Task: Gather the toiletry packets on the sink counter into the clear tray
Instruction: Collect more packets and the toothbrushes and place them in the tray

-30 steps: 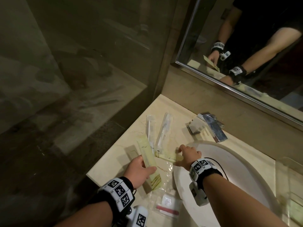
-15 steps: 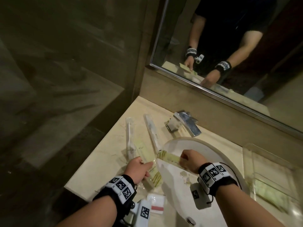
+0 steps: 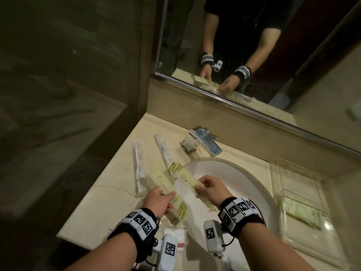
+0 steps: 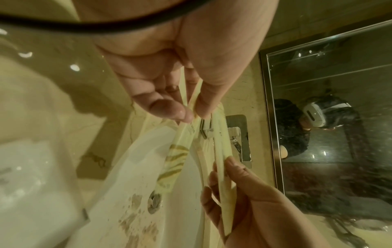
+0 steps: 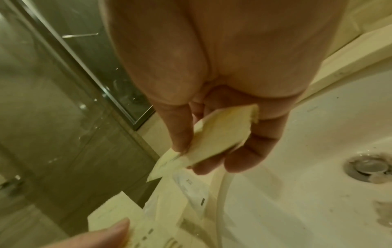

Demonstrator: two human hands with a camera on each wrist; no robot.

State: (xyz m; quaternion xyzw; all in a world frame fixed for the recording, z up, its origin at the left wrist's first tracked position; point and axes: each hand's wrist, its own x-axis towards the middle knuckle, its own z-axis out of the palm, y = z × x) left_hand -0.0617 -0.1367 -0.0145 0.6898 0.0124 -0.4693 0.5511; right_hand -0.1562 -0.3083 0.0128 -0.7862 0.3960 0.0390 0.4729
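My left hand (image 3: 165,199) pinches a long pale yellow packet (image 3: 172,200) with striped ends, above the counter's front left; the left wrist view shows thumb and finger closed on that packet (image 4: 176,159). My right hand (image 3: 202,185) grips a second yellow packet (image 3: 183,175) by its end, over the basin's left rim; the right wrist view shows this packet (image 5: 218,139) in its fingers. The two packets lie close side by side. The clear tray (image 3: 277,169) stands at the right, holding one packet (image 3: 301,212).
Two clear toothbrush packets (image 3: 138,165) (image 3: 163,151) lie on the marble counter left of the chrome faucet (image 3: 205,143). A small white sachet (image 3: 176,236) with a red strip lies near the front edge. The white basin (image 3: 244,178) lies between hands and tray. A mirror hangs behind.
My right hand has lifted the second yellow packet off the counter and drawn it toward the left hand's packet. My head has turned right, bringing the tray into view.
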